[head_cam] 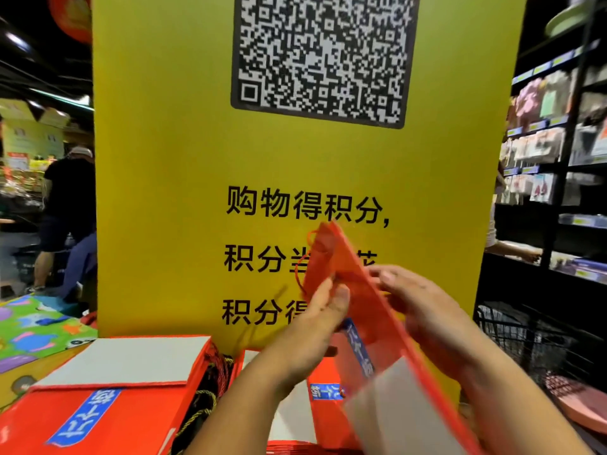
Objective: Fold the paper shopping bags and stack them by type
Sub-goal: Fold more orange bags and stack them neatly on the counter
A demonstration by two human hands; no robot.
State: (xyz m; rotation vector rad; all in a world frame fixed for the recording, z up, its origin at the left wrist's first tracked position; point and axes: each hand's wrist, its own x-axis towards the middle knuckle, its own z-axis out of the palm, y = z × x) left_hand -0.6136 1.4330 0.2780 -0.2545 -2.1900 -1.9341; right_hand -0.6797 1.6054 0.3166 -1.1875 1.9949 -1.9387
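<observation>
I hold a red paper shopping bag (371,310) up in front of me, tilted, its thin red cord handles near the top left. My left hand (323,310) pinches the bag's left edge between thumb and fingers. My right hand (423,303) lies against the bag's right side, fingers fairly straight; motion blurs it. A folded red bag with a blue label and grey base panel (108,395) lies flat at the lower left. Another stack of red bags (325,408) lies below my hands.
A tall yellow board with a QR code (295,159) stands right behind the bags. A colourful mat (36,326) lies to the left, a black wire basket (525,339) to the right, shop shelves (558,159) beyond. A person in black (65,205) stands far left.
</observation>
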